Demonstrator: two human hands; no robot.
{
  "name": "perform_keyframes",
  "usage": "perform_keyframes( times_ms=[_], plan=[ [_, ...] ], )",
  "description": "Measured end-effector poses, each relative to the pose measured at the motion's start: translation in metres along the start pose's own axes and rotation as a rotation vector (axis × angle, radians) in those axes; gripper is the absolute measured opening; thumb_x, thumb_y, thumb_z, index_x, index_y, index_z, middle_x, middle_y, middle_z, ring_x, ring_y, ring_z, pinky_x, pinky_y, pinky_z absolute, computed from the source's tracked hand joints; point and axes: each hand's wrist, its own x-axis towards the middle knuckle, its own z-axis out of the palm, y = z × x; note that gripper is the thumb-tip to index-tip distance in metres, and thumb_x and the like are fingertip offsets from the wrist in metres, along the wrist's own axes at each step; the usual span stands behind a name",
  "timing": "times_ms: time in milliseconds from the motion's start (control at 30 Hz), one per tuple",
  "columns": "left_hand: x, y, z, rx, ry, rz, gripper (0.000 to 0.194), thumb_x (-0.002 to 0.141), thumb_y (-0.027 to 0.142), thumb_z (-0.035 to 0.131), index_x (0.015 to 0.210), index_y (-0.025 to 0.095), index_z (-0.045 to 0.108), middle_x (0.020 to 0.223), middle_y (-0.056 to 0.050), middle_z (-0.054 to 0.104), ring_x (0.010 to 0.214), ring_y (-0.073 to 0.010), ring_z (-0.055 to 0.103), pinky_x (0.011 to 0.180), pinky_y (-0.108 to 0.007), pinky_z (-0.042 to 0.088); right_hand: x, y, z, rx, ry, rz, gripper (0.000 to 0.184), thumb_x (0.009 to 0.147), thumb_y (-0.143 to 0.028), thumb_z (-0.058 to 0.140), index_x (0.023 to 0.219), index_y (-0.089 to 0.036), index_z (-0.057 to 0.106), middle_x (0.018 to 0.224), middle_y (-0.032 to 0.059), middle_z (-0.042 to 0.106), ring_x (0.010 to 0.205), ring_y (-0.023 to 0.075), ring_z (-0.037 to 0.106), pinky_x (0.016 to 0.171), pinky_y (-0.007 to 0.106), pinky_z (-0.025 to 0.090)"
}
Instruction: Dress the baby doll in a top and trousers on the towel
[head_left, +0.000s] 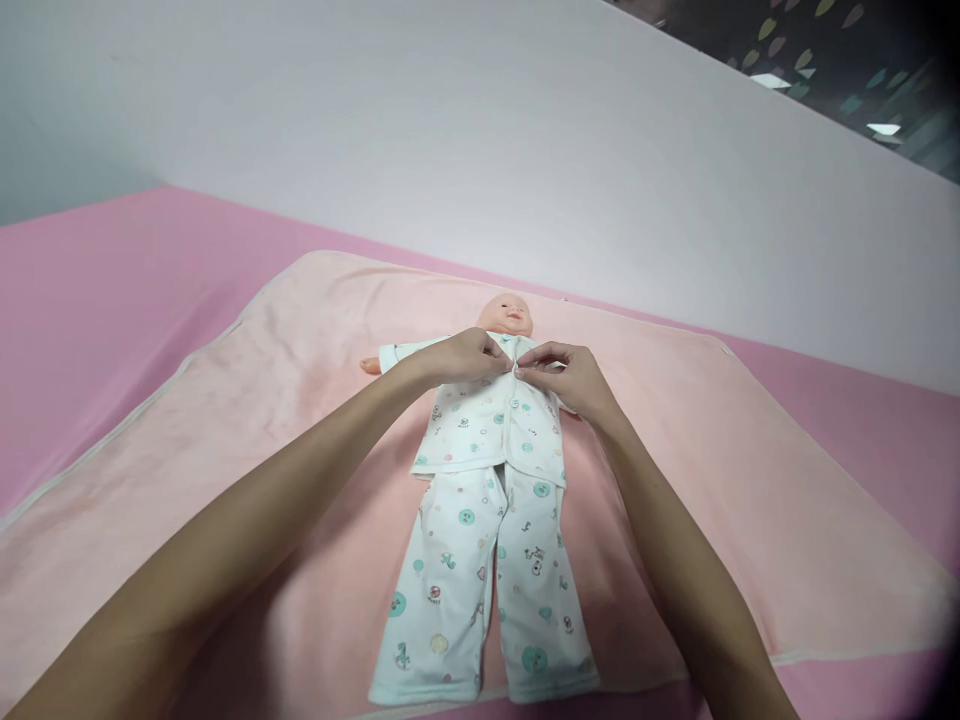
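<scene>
At the centre of the frame, the left hand point(476, 355) and right hand point(566, 375) meet on the doll's point(508, 315) printed shirt point(469, 420), each with fingers pinched on its front edge, just below the chin! The doll lies face up on the pink blanket point(315, 330), printed trousers point(457, 580) stretching toward the bottom.

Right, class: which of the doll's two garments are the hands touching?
The top, with a button on its front: the left hand and right hand both have fingers at its opening. The trousers lie lower down, away from both hands.
</scene>
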Motion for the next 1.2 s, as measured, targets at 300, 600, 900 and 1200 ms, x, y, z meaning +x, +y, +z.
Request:
perform_keyframes(
  times_ms=[300, 600, 900, 1200],
  plan=[
    [-0.001, -0.001, 0.004, -0.024, 0.085, 0.011, 0.028, 0.077, 0.037, 0.076, 0.066, 0.019, 0.058, 0.066, -0.002, 0.048, 0.062, -0.0142, 0.042, 0.062, -0.034, 0.029, -0.001, -0.005, 0.008, -0.076, 0.02, 0.037, 0.031, 0.075, -0.042, 0.087, 0.096, -0.022, 0.076, 0.093, 0.0044, 0.073, 0.077, 0.0168, 0.058, 0.071, 0.033, 0.049],
    [-0.006, 0.003, 0.009, 0.05, 0.092, 0.023, 0.047, 0.085, 0.048, 0.073, 0.064, 0.021, 0.042, 0.064, 0.001, 0.036, 0.057, -0.0114, 0.031, 0.058, -0.034, 0.019, 0.0, -0.003, 0.009, -0.017, 0.016, 0.001, 0.031, 0.076, -0.039, 0.088, 0.097, -0.023, 0.072, 0.103, 0.0038, 0.074, 0.078, 0.0153, 0.056, 0.072, 0.031, 0.047],
    [0.002, -0.01, 0.009, -0.019, 0.079, 0.065, 0.038, 0.086, 0.04, 0.069, 0.065, 0.02, 0.045, 0.066, 0.001, 0.038, 0.06, -0.0114, 0.033, 0.06, -0.032, 0.024, -0.001, 0.002, 0.007, -0.137, -0.099, -0.052, 0.034, 0.093, -0.057, 0.077, 0.098, -0.024, 0.073, 0.083, -0.0008, 0.056, 0.076, 0.0162, 0.045, 0.07, 0.032, 0.037],
    [0.003, -0.015, 0.005, -0.049, 0.071, 0.084, 0.038, 0.088, 0.049, 0.072, 0.069, 0.02, 0.056, 0.069, 0.0, 0.043, 0.061, -0.0118, 0.034, 0.06, -0.031, 0.026, -0.001, -0.001, 0.007, -0.078, -0.15, -0.121, 0.039, 0.1, -0.062, 0.07, 0.101, -0.023, 0.067, 0.087, -0.001, 0.054, 0.076, 0.0157, 0.043, 0.072, 0.033, 0.037]
  ],
)
